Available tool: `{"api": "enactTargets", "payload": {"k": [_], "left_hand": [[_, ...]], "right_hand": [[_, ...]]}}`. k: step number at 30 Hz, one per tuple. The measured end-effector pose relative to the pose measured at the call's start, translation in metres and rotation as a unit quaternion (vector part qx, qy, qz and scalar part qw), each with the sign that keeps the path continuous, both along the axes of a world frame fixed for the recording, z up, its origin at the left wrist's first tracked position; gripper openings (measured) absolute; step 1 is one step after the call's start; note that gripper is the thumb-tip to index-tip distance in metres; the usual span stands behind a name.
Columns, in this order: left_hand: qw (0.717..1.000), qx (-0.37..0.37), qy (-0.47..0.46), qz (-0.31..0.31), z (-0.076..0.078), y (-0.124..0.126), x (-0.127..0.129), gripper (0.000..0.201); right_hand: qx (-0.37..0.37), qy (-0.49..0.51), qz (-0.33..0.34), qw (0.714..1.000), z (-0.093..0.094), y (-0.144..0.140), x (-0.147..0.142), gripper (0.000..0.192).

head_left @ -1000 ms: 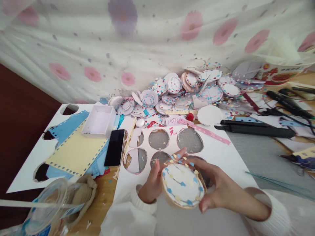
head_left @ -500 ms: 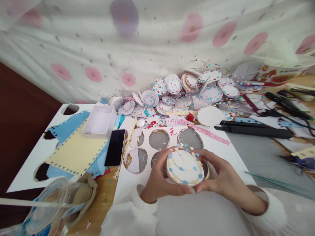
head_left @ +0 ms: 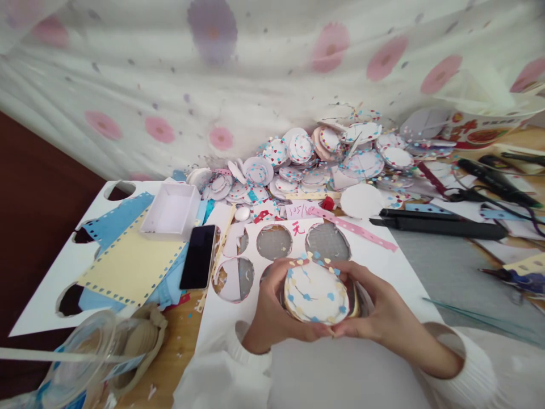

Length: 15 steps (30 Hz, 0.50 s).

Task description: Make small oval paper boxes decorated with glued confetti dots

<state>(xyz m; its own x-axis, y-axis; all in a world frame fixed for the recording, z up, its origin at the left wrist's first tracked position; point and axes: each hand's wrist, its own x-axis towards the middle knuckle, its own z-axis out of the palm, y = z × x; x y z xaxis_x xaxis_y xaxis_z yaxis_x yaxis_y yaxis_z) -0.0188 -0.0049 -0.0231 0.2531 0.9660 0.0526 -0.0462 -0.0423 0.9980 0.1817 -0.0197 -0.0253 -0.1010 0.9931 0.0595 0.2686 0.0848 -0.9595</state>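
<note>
Head view, largest things first. Flowered curtain (head_left: 272, 74) hangs across the whole back, white with pink and purple blooms. Below it, white card sheet (head_left: 383, 267) with round holes cut out lies flat in front of me; a second holed sheet sits to the left, under the yellow paper (head_left: 128, 264) and blue paper (head_left: 117, 218), both with punched edges. Grey mat (head_left: 451, 272) to the right of the card sheet. Heap of decorated paper discs (head_left: 306, 159) piled against the foot of the curtain, well behind my hands. Long black tool (head_left: 443, 226) lies across the right side, its tip near the heap. Small white box (head_left: 171, 209), open top, sits just above the yellow paper; black phone (head_left: 198, 255) lies face up just beside that paper's right edge. Clear plastic cup (head_left: 91, 352) on its side at lower left, blurred. Pink punched strip (head_left: 355, 228) runs slantwise across the top of the card sheet.

Round disc (head_left: 315, 292), white face dotted with blue and yellow hearts, thick pale rim, is held between both hands just above the card sheet, face tilted up toward me. My left hand (head_left: 272, 312) curls round its left edge, fingers pressed against the rim, thumb underneath. My right hand (head_left: 378, 315) cups the right edge likewise, fingers bent behind it, thumb meeting the lower rim. Both thumbs nearly touch below the disc.
</note>
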Motion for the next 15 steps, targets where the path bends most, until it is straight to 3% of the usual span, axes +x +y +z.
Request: {"api": "enactTargets", "payload": {"k": [9,12,15], "left_hand": [[0.996,0.037,-0.073,-0.028,-0.0021,0.0050,-0.0039,0.070],[0.994,0.043,-0.092,-0.030,-0.0038,0.0076,-0.0055,0.068],[0.991,0.047,-0.123,-0.032,-0.0043,0.0103,-0.0052,0.067]], "right_hand": [[-0.017,0.132,0.041,0.990,0.0046,0.0013,0.0031,0.057],[-0.037,0.211,0.035,0.976,0.0037,0.0018,0.0057,0.037],[-0.075,0.276,0.074,0.955,0.0010,0.0010,0.0101,0.027]]}}
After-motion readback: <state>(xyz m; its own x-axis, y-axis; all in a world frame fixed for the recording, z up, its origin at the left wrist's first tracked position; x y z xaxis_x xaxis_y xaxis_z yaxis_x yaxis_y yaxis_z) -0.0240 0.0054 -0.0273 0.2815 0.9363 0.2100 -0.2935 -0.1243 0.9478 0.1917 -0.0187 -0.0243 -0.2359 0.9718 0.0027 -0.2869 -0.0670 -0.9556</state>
